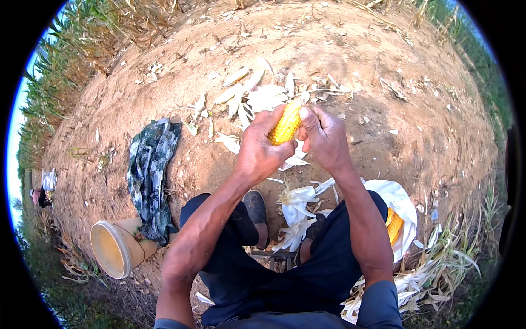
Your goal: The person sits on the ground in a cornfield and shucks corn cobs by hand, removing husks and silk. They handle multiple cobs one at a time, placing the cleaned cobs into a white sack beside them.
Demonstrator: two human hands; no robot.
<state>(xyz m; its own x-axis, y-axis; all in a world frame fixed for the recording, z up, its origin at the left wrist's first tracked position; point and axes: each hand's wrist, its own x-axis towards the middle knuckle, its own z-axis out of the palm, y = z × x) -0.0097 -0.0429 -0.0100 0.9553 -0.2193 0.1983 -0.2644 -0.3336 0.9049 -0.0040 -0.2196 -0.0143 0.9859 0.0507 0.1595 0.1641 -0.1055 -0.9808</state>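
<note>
A yellow ear of corn [285, 124], its kernels bare, is held in front of me over the soil. My left hand [263, 142] wraps around its lower part. At the upper end my right hand [322, 133] has its thumb pressed against the cob, fingers curled beneath. Pale husk leaves [294, 160] show just below the hands. Beyond them lie ears still in husk [230, 93] among loose white husks [267, 98]. More stripped husks [298, 205] lie between my shoes.
A white woven sack [404, 201] with yellow corn ears [394, 226] inside stands by my right leg. On the left are a camouflage garment [150, 177] and a tipped plastic bucket [127, 246]. Dry husks [431, 271] pile at lower right. A person [40, 195] is far left, near corn stalks [90, 45].
</note>
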